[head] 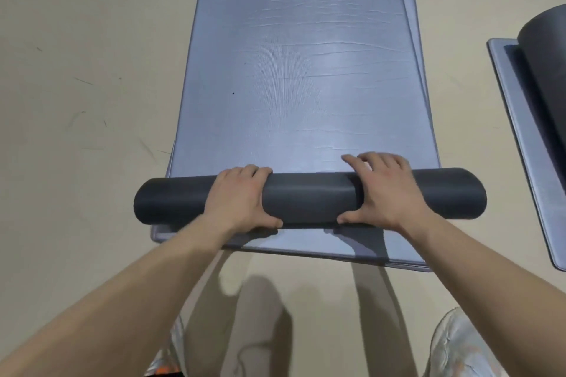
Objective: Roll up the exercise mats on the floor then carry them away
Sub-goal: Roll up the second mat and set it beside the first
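Left hand (242,197) and right hand (387,193) grasping dark roll (309,197) of top mat (300,76), another mat (407,260) beneath — rolled mat (545,49) at right

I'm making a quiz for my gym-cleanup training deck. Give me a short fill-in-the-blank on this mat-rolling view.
1. Both hands, the left hand and the right hand, press on the dark ____ at the near end of the top mat.
2. The English print at the mat's far end reads AVOCADO · ____.
3. Under the top mat lies another flat ____.
4. At the right edge, the partly rolled mat lies apart from the stack, on the ____.

Missing words: roll; GYM; mat; floor
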